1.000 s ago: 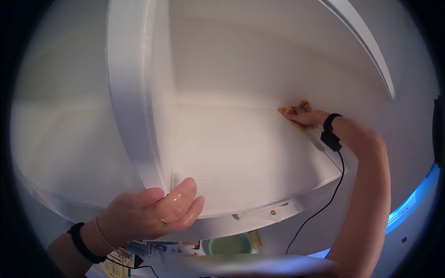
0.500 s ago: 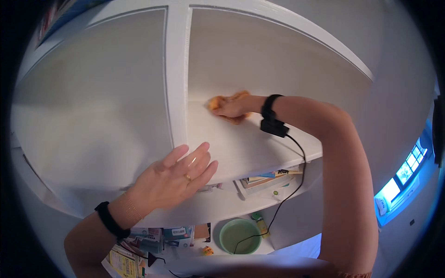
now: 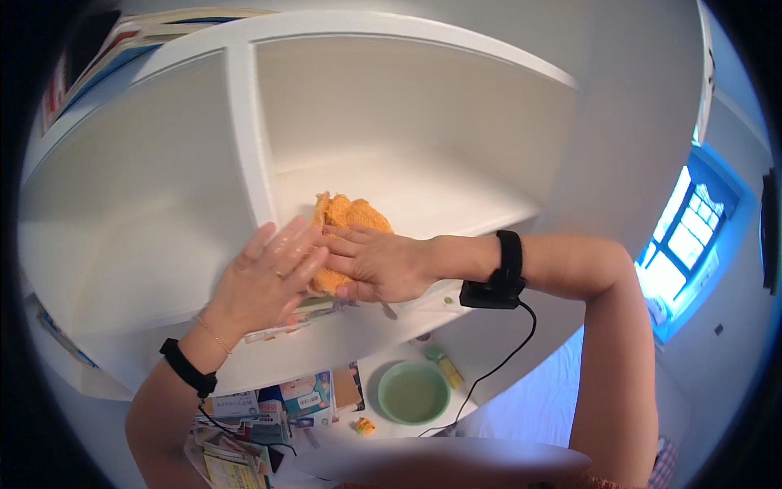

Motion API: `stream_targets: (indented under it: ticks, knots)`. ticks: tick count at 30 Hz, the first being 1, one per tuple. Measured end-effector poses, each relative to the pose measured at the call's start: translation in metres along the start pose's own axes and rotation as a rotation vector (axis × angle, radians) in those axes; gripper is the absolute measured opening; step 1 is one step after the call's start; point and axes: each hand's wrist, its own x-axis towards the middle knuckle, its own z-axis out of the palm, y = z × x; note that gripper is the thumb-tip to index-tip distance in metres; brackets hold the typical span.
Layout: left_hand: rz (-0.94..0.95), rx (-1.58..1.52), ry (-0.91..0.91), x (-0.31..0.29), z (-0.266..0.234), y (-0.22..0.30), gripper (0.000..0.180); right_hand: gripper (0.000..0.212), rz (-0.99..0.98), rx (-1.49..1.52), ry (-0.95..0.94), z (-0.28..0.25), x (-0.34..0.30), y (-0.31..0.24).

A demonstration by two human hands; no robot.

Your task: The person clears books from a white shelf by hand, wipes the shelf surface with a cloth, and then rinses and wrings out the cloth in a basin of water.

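Note:
My right hand (image 3: 389, 265) lies over a bunched orange cloth (image 3: 354, 215), pressing it at the front edge of a white shelf board (image 3: 423, 187). Part of the cloth shows above the fingers and a little below them. Just left of it, my left hand (image 3: 265, 275) is raised with fingers stretched and slightly smeared by motion. Its fingertips overlap the cloth's left side, and I cannot tell whether they touch it. Both wrists wear black straps; a black box with a cable sits on the right strap.
A white upright divider (image 3: 248, 134) splits the cabinet into two compartments. Books (image 3: 293, 318) stand on the shelf below. Lower still are a green basin (image 3: 414, 393) of liquid, a yellow bottle (image 3: 449, 371), a small orange toy-like object (image 3: 364, 425) and stacked books (image 3: 309, 395).
My right hand has drawn the orange cloth from deep in the right compartment to the shelf's front edge, beside my left hand. The whole view has shifted, with the divider now further left.

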Motion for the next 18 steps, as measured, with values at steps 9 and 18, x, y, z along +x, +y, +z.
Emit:
stream_targets:
  ticks: [9,18]
  knots:
    - [0.010,0.014,-0.045,-0.006,0.002,0.000,0.064,0.047,0.498,-0.095,0.277,-0.010,-0.166,0.090]
    - [-0.046,0.000,-0.045,0.004,0.000,0.009,0.071,0.038,0.876,-0.165,0.794,0.032,-0.208,0.135]
